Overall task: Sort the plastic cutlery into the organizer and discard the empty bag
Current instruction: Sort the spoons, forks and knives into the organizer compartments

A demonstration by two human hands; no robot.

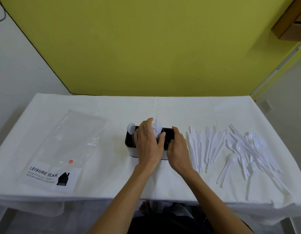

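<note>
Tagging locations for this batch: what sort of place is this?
Probably a staged indoor recording room: a table draped in white cloth, a plain yellow-green backdrop wall, and loose white plastic cutlery laid out beside a black organizer box.

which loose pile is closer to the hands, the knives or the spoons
The knives, lying just right of the right hand that holds the organizer; the spoons are spread farther right, beyond them. The left hand grips forks.
</note>
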